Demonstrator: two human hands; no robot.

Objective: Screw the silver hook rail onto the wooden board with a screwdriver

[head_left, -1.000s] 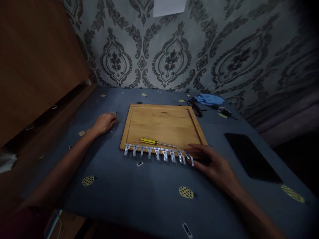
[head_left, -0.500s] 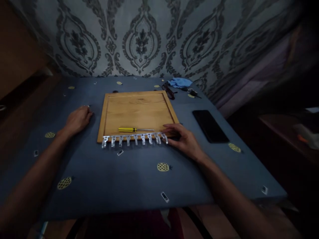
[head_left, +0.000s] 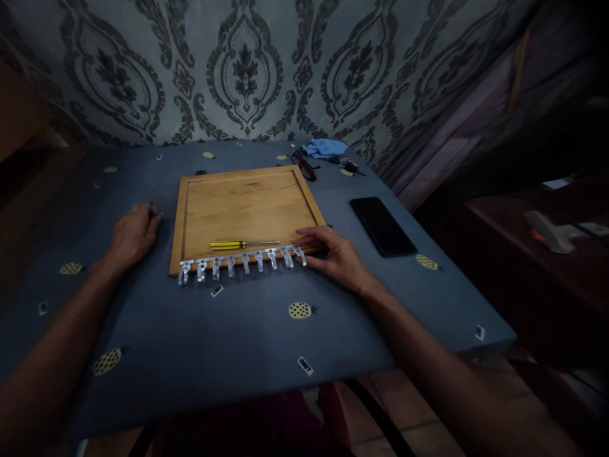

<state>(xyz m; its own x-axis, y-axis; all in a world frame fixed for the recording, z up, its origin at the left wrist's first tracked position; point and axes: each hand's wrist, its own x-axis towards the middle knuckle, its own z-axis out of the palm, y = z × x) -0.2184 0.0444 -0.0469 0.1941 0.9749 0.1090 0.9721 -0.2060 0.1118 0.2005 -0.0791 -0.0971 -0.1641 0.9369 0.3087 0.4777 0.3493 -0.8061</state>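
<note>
A wooden board (head_left: 247, 206) with a raised rim lies on a blue patterned tablecloth (head_left: 238, 330). A yellow-handled screwdriver (head_left: 242, 244) rests on the board near its front edge. Several small silver metal brackets (head_left: 240, 263) stand in a row along that front edge. My right hand (head_left: 333, 254) lies at the board's front right corner, fingers stretched out and touching the last bracket in the row. My left hand (head_left: 133, 231) rests on the cloth left of the board, fingers loosely curled, holding nothing that I can see.
A black phone (head_left: 383, 225) lies right of the board. Dark glasses (head_left: 304, 165), a blue cloth (head_left: 326, 147) and a small dark object (head_left: 349, 165) sit at the back right by the patterned wall. The table's right edge drops to a dim floor; a low shelf (head_left: 547, 241) stands beyond.
The view has swung to the right, so the board and hands sit further left in the frame. Both hands stay where they were beside the board.
</note>
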